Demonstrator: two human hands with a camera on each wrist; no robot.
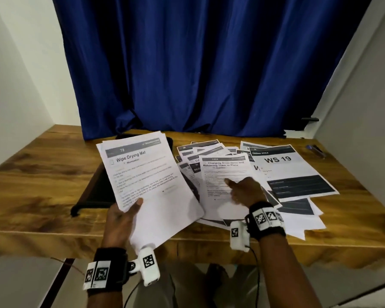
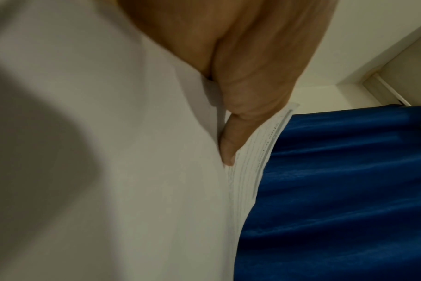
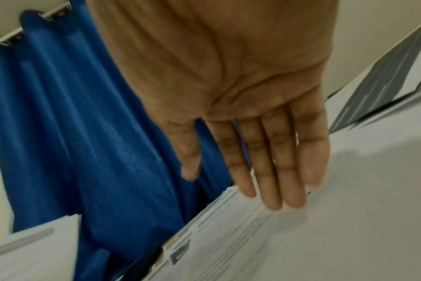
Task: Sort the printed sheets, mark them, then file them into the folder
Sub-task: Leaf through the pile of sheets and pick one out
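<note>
The left hand (image 1: pixel 120 221), in the lower centre-left of the head view, is pinching a small stack of printed sheets (image 1: pixel 147 174) near its bottom left corner, thumb (image 1: pixel 136 205) lying on the printed face and the fingers hidden underneath. In the left wrist view the thumb (image 2: pixel 231 144) is pressing against the paper (image 2: pixel 132 171), which is filling most of the left half of that frame. The top sheet, headed "Wipe Drying Mat", is tilting up and away from the table (image 1: pixel 42 174), its upper edge reaching toward the middle of the frame.

The right hand (image 1: pixel 246 192), just right of centre, is lying flat with the fingers straight and close together, resting on a sheet headed "Charging Small Items" (image 1: pixel 225 174). The right wrist view is showing the fingers (image 3: pixel 272 161) extended side by side, thumb apart, above the sheet (image 3: pixel 301 237); whether the palm is touching cannot be told.

That sheet is sitting on top of a loose, overlapping spread of printed sheets (image 1: pixel 200 152) across the centre-right of the table. To the right, a sheet marked "WS 19" (image 1: pixel 285 170) is lying on more pages. A black folder (image 1: pixel 98 185) is lying flat beneath the raised stack, left of centre. A dark blue pen-like item (image 1: pixel 316 150) is resting at the right edge of the table. A blue curtain (image 1: pixel 198 63) is hanging across the upper frame.
</note>
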